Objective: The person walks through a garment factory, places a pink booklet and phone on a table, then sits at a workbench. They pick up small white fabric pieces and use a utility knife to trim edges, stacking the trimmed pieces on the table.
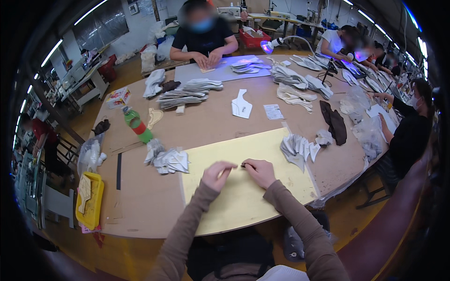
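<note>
Over the sheet [234, 206], the right hand [260, 172] pinches a dark piece [243, 165] at its left tip; the left hand [218, 175] curls just apart, its hold unclear.

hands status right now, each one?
Left hand: partly curled, blurred; can't tell whether it grips anything.
Right hand: closed on a small dark item, kind unclear.

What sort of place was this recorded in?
Probably a workshop or small factory, perhaps for sewn goods: piles of grey cut pieces lie on a large shared table, a masked co-worker works opposite, and what looks like a sewing machine stands behind.
</note>
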Demonstrator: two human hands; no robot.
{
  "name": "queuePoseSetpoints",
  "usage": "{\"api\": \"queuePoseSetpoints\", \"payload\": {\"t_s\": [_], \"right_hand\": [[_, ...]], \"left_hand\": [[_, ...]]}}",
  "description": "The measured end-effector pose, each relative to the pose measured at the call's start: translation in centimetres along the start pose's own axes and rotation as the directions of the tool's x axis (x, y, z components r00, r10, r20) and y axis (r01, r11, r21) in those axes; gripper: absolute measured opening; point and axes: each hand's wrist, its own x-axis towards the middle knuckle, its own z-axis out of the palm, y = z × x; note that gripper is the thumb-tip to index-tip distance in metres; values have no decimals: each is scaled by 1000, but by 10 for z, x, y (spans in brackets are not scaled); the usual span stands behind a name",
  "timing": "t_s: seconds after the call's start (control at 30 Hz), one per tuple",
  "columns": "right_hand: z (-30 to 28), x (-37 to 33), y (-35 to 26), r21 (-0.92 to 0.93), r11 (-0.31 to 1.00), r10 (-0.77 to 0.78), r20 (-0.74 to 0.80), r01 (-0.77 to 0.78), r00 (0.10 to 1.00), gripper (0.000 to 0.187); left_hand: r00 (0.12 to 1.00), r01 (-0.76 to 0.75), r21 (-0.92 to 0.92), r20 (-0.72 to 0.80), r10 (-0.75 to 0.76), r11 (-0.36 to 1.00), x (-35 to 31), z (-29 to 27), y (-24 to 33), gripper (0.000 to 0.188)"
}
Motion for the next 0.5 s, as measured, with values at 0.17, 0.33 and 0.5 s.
{"api": "queuePoseSetpoints", "payload": {"t_s": [0.17, 0.33, 0.5], "right_hand": [[0, 30, 7, 72, 984, 149, 158, -162, 976, 25], [0, 40, 12, 344, 871, 257, 290, -351, 922, 22], [1, 31, 0, 248, 946, 197, 72, -208, 978, 18]], "left_hand": [[988, 93, -143, -109, -109, 985, 55, 37, -46, 17], [971, 238, -85, 40, -235, 968, 36, 45, -71, 18], [962, 274, -323, 100, -255, 906, 32, 41, -71, 20]]}}
